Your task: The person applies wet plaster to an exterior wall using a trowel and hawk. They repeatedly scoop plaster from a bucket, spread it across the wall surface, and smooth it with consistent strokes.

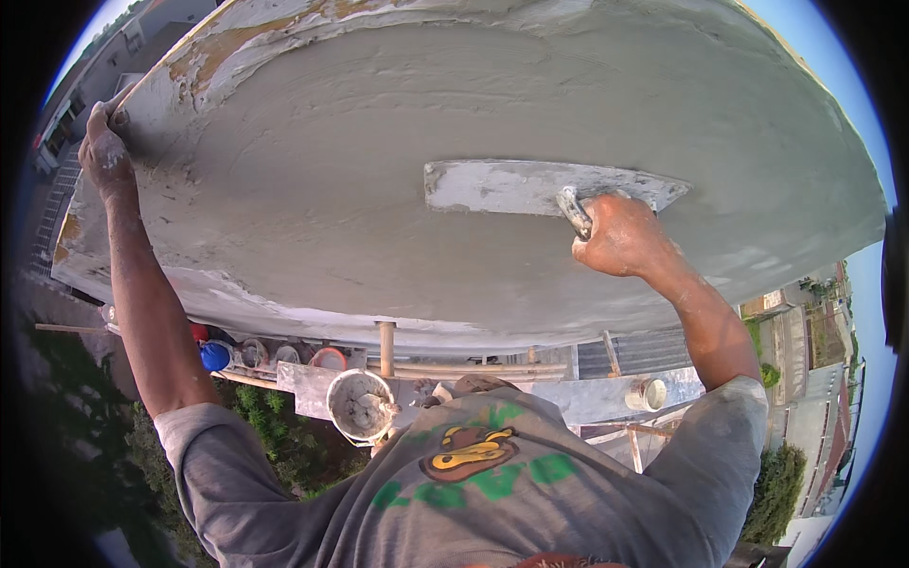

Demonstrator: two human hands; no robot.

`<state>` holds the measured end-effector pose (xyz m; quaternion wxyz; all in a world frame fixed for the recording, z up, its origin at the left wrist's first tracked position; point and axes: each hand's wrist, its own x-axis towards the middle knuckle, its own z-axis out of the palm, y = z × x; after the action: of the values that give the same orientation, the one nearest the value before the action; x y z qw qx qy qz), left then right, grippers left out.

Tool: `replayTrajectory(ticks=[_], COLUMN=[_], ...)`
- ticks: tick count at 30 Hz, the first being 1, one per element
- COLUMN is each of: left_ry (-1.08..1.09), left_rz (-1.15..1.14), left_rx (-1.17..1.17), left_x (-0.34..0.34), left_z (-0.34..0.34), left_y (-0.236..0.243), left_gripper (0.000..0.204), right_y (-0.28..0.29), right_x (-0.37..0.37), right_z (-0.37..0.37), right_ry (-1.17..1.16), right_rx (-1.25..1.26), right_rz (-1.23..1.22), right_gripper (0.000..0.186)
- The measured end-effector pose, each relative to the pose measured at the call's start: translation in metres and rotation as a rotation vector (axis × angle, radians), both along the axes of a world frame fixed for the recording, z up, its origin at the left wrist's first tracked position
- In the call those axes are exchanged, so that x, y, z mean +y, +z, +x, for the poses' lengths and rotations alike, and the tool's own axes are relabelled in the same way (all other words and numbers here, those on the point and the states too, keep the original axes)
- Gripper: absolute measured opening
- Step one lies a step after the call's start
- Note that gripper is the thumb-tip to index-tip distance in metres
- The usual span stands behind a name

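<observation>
A broad wall of wet grey plaster [360, 180] fills the space before me. My right hand [620, 235] is closed round the handle of a long plastering trowel [502, 186]. The trowel's pale, plaster-smeared blade lies against the wall right of the middle, its pointed end to the right. Far to the left, my left hand [107, 147] reaches up to the wall's left edge, its fingers bent over the edge and partly hidden. Plaster marks spot both hands.
Below the wall runs a high scaffold with planks [578, 398] and a wooden pole [386, 348]. A bucket of plaster [360, 405] stands there, with a smaller white bucket [646, 394] at right and a blue round thing [215, 356] at left. Trees and buildings lie far below.
</observation>
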<state>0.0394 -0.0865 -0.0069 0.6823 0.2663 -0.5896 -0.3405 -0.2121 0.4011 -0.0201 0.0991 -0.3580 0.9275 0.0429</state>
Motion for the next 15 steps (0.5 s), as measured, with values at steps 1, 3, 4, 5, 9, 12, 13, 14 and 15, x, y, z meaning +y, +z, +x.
replayTrajectory(ticks=[1, 3, 4, 5, 9, 12, 13, 14, 15], left_ry=[-0.021, 0.021, 0.043, 0.044, 0.027, 0.039, 0.042, 0.051, 0.053], left_rz=[0.003, 0.013, 0.019, 0.01, -0.008, 0.008, 0.008, -0.003, -0.017], left_rx=[0.01, -0.01, -0.016, -0.008, -0.003, -0.012, -0.014, -0.027, -0.036], left_x=[0.005, -0.003, -0.006, -0.008, 0.003, -0.003, -0.007, -0.008, -0.008], left_z=[0.0, 0.004, 0.007, 0.008, -0.004, 0.001, 0.003, 0.003, 0.001], left_y=[0.002, 0.002, 0.002, 0.003, 0.004, 0.002, 0.002, 0.0, 0.0], left_gripper=[0.041, 0.04, 0.04, 0.039, 0.038, 0.039, 0.039, 0.039, 0.04], right_y=[0.007, 0.015, 0.024, 0.031, 0.031, -0.014, -0.037, -0.062, -0.086], right_x=[0.008, 0.035, 0.05, 0.068, 0.133, 0.13, 0.108, 0.085, 0.06], right_z=[-0.004, -0.021, -0.027, -0.032, -0.037, -0.007, 0.013, 0.031, 0.047], right_ry=[-0.053, -0.065, -0.065, -0.07, -0.217, -0.272, -0.299, -0.205, -0.022], right_rx=[0.014, 0.102, 0.128, 0.155, 0.102, -0.02, -0.081, -0.231, -0.304], right_rz=[-0.034, -0.158, -0.226, -0.297, -0.673, -1.063, -1.211, -1.379, -1.512], right_gripper=[0.012, 0.015, 0.016, 0.016, 0.016, 0.019, 0.018, 0.015, 0.015])
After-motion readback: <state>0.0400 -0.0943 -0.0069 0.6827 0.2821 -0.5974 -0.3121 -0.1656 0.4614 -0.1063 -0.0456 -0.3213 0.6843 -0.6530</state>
